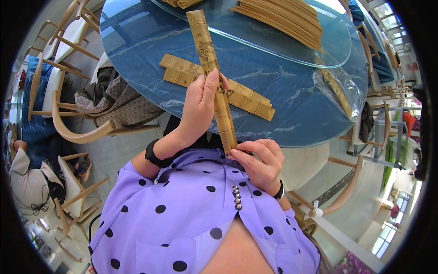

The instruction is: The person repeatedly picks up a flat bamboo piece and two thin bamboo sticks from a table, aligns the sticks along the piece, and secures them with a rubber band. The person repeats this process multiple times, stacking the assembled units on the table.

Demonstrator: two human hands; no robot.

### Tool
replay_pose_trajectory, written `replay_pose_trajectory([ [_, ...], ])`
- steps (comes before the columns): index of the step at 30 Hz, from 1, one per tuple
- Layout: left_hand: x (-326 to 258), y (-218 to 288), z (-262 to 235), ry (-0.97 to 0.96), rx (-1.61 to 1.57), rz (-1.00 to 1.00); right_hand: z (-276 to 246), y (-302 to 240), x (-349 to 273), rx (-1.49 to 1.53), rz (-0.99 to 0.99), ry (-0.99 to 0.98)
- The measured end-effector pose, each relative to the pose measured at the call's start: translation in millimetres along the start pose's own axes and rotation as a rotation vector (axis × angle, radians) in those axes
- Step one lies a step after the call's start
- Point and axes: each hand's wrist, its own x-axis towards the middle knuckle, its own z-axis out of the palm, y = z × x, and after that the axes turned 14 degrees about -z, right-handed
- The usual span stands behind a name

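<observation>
A long, narrow gold chopstick packet (223, 116) with dark print slants upward in front of me. My left hand (199, 101) grips it around the middle, thumb along its face. At its lower end, near my shirt, my right hand (262, 159) pinches the tip between thumb and fingers. Beneath and beyond the left hand, a few more gold packets (250, 99) lie crosswise on the blue tabletop (283, 130), overlapping one another. Part of them is hidden by that hand and the held packet.
A thick stack of gold packets (283, 20) rests on the glass turntable (255, 43). A clear plastic bag (353, 93) with a gold packet inside sits at the table's right edge. Left of the table, a patterned bag (114, 98) lies on a wooden chair (86, 134).
</observation>
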Motion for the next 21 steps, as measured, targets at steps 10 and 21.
replay_pose_trajectory([
  [10, -4, 2, 1, 0.037, 0.072, -0.01, -1, 1, 11, -0.02, 0.076, -0.049],
  [21, 10, -4, -5, -0.031, -0.029, -0.081, -1, -1, 21, 0.01, 0.047, -0.046],
])
